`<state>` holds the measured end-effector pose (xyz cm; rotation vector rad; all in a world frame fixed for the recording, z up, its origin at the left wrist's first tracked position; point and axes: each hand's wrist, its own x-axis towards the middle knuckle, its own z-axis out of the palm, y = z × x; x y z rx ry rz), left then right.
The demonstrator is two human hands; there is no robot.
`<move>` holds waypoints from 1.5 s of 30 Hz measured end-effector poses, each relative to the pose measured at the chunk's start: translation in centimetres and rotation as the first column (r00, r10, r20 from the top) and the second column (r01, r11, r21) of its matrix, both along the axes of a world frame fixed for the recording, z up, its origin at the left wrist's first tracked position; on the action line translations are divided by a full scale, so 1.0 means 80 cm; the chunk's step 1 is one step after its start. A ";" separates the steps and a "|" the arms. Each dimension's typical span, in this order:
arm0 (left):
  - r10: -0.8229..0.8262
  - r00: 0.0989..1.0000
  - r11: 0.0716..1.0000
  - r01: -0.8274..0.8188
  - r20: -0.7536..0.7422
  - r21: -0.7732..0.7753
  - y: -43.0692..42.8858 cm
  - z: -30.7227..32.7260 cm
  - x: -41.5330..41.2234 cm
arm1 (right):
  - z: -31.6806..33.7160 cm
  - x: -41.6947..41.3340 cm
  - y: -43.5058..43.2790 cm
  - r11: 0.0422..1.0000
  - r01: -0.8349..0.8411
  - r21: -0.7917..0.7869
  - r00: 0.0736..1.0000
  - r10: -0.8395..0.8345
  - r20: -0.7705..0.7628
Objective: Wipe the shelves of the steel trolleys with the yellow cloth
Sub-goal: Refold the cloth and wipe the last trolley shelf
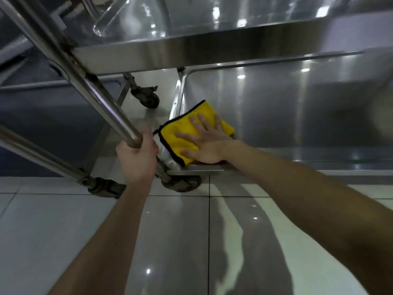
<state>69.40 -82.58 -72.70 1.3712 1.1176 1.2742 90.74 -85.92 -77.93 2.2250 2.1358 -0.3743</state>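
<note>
Two hands work: right hand, fingers spread flat, presses the yellow cloth onto the bottom shelf; left hand fingers grip the trolley post.

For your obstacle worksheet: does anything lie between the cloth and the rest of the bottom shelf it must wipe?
Nothing visible does. The right hand presses the cloth flat at the near left corner of the bottom shelf, which stretches bare to the right.
</note>
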 end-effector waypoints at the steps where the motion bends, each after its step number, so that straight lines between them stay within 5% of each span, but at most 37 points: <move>1: -0.003 1.000 1.000 0.003 -0.020 -0.012 -0.002 0.002 -0.001 | 0.003 0.012 -0.023 0.997 -0.072 0.013 0.997 0.073 -0.029; 5: -0.010 0.997 0.999 0.006 -0.077 -0.053 -0.008 0.008 -0.006 | 0.030 0.075 -0.104 0.988 -0.119 -0.098 0.977 0.098 -0.190; 9: 0.048 0.987 0.996 -0.059 -0.150 -0.066 -0.009 0.014 -0.003 | 0.047 0.064 -0.118 0.947 0.323 0.006 0.888 -0.300 -0.348; 12: 0.084 0.980 0.990 -0.101 -0.178 -0.093 -0.013 0.019 0.000 | 0.037 -0.002 -0.084 0.831 0.554 0.047 0.818 -0.533 -0.216; 16: 0.090 0.984 0.984 -0.111 -0.153 -0.141 -0.015 0.025 0.000 | 0.009 -0.052 -0.063 0.820 0.572 0.005 0.820 -0.571 0.037; 20: 0.084 0.985 0.978 -0.110 -0.148 -0.176 -0.014 0.023 -0.002 | -0.007 0.019 -0.109 0.903 0.428 0.040 0.904 -0.426 -0.042; 24: 0.103 0.978 0.977 -0.134 -0.183 -0.169 -0.014 0.023 -0.002 | -0.005 0.132 -0.199 0.888 0.459 0.025 0.888 -0.459 -0.005; 26: 0.258 0.934 0.960 -0.277 -0.247 -0.043 -0.031 0.019 -0.002 | 0.003 0.168 -0.230 0.859 0.511 -0.042 0.860 -0.510 0.027; 28: 0.467 0.840 0.880 -0.411 -0.276 0.238 -0.070 0.005 0.000 | 0.016 0.174 -0.232 0.832 0.543 -0.112 0.837 -0.548 -0.010; 29: 0.470 0.834 0.858 -0.353 -0.290 0.373 -0.096 -0.002 0.006 | 0.022 0.168 -0.226 0.819 0.561 -0.125 0.818 -0.571 -0.069; 31: 0.221 0.851 0.873 0.045 -0.476 0.486 -0.135 -0.011 0.028 | 0.024 0.145 -0.213 0.786 0.612 -0.088 0.772 -0.617 -0.151; 32: 0.044 0.778 0.860 0.289 -0.626 0.420 -0.143 -0.008 0.047 | 0.019 0.135 -0.210 0.776 0.629 -0.044 0.767 -0.629 -0.129; 34: -0.246 0.452 0.770 0.629 -0.857 0.110 -0.138 0.009 0.092 | 0.007 0.120 -0.212 0.778 0.627 0.038 0.779 -0.627 -0.012; 37: -0.292 0.013 0.695 0.690 -0.956 -0.203 -0.111 0.040 0.161 | 0.001 0.120 -0.217 0.792 0.606 0.070 0.792 -0.609 0.030; 41: -0.328 -0.307 0.677 0.584 -0.893 -0.449 -0.081 0.050 0.227 | 0.000 0.147 -0.230 0.828 0.558 0.053 0.829 -0.559 0.006; 45: -0.320 -0.441 0.617 0.575 -0.838 -0.538 -0.064 0.044 0.241 | -0.011 0.222 -0.267 0.813 0.579 0.057 0.814 -0.580 0.002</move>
